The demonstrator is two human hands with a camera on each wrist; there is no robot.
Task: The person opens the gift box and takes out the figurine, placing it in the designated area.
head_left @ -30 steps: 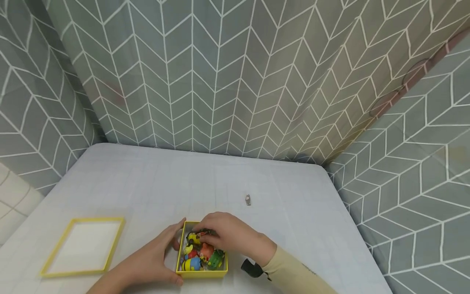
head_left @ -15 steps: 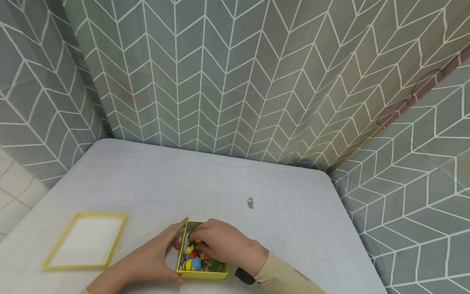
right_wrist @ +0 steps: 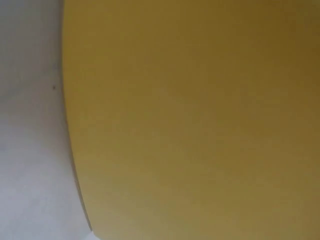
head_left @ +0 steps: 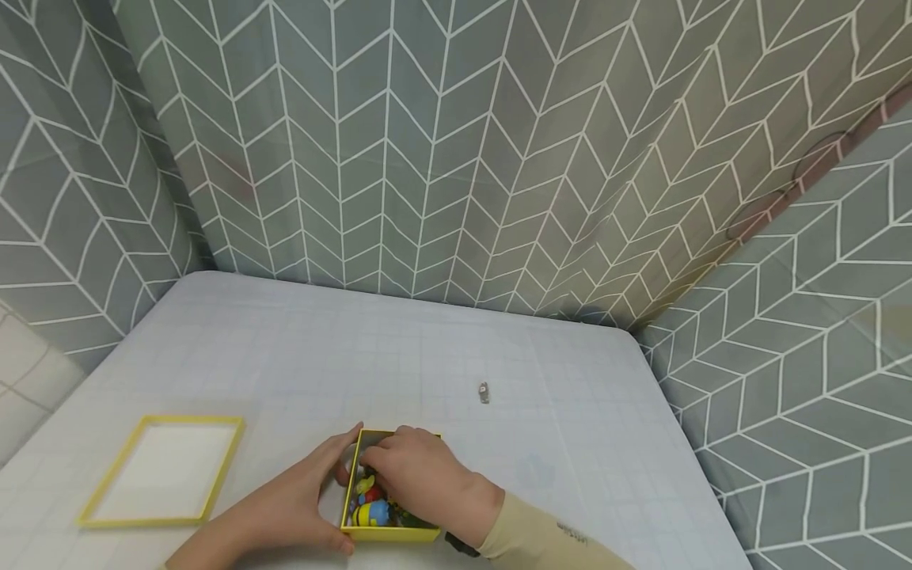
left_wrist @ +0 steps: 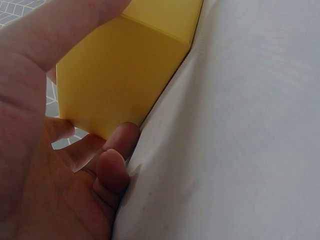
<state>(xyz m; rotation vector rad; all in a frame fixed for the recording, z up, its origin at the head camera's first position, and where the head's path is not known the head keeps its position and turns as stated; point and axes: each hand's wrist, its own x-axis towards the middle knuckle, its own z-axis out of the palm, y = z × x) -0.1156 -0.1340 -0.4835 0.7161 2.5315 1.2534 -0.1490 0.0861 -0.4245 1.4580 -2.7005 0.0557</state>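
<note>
A yellow open-topped box (head_left: 392,536) stands near the front of the table in the head view, with small toy figures inside. Its left side is gripped by my left hand (head_left: 302,495), thumb at the near corner and fingers at the far end; the left wrist view shows fingertips against the yellow wall (left_wrist: 115,75). My right hand (head_left: 423,479) reaches down into the box and covers its right half; I cannot tell what its hidden fingers hold. A blue-and-yellow striped figure (head_left: 372,514) and a red-and-yellow figure (head_left: 370,492) show beside it. The box wall (right_wrist: 190,120) fills the right wrist view.
To the left lies a shallow lid with a yellow rim (head_left: 142,522) and white inside. A small silver object like a wristwatch (head_left: 484,393) lies beyond the box on the white table (head_left: 342,348). Patterned curtains (head_left: 427,158) surround the table.
My right hand has moved deeper and nearer over the box, now hiding the bee-striped, orange and most of the green figures that showed before. My left hand keeps its hold on the box.
</note>
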